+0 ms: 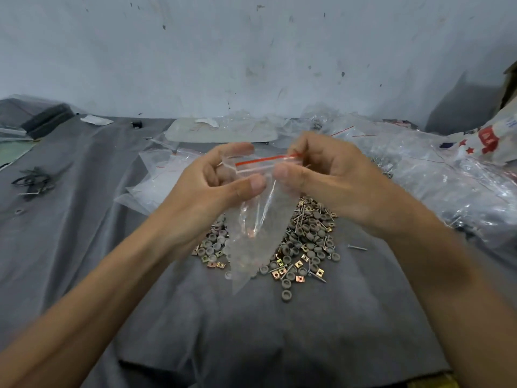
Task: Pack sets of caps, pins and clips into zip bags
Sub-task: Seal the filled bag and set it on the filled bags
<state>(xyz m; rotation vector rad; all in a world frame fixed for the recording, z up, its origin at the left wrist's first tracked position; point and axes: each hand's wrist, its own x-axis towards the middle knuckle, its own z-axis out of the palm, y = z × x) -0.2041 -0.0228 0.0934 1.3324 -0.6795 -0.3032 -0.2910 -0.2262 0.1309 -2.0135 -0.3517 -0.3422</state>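
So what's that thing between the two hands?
A clear zip bag; the left hand and right hand pinch its red-striped top, seen in the head view.

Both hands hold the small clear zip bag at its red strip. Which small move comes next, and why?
Probably pull the lips apart to open the clear plastic zip bag: the left hand and right hand pinch its red-striped top, it hangs limp and looks empty, and the pile of grey caps, pins and brass clips lies below.

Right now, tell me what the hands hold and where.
Both hold one clear zip bag by its red-striped top edge: left hand at the left end, right hand at the right.
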